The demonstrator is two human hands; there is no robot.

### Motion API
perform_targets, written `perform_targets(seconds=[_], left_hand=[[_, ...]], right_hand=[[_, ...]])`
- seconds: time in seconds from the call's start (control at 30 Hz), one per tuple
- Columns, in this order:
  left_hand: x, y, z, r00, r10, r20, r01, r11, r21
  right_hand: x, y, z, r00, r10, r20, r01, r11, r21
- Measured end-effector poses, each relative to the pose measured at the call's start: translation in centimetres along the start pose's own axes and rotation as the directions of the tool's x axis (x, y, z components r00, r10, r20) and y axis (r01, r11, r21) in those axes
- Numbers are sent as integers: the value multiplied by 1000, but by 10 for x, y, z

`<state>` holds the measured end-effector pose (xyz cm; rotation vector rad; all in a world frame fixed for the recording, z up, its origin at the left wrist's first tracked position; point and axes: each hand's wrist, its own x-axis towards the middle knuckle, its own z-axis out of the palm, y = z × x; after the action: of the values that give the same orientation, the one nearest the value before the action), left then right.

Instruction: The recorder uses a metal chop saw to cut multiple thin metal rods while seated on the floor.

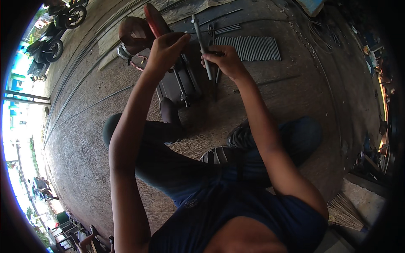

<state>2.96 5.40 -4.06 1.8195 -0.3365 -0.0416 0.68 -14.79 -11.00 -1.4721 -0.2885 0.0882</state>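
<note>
My right hand (225,61) is closed round a grey metal rod (199,36), held nearly upright with a thicker nut-like piece at its top end. A short dark pen-like thing (216,53) also sticks out between those fingers. My left hand (166,50) is raised to the left of the rod, its fingers drawn together; whatever they may hold cannot be made out. Just beyond that hand stands a machine with a red part (155,20) and a dark base (175,84), perhaps a cut-off saw, partly hidden by my left wrist.
Several grey rods (257,48) lie in a neat row on the floor, with loose bars (228,29) beside them. Long thin bars (80,55) stretch along the left. A straw broom (346,211) lies at lower right. Motorcycles (52,50) stand far left.
</note>
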Motion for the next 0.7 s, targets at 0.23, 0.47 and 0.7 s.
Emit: perform_targets(seconds=[0.23, 0.47, 0.7], left_hand=[[11, -12, 16, 992, -4, 128, -28, 968, 249], [9, -34, 56, 922, 142, 360, -301, 848, 437], [29, -99, 103, 837, -43, 546, -262, 845, 467]], right_hand=[[8, 34, -43, 975, 122, -188, -87, 979, 185], [15, 104, -112, 831, 431, -351, -352, 897, 268], [15, 196, -199, 542, 654, -528, -412, 754, 511]])
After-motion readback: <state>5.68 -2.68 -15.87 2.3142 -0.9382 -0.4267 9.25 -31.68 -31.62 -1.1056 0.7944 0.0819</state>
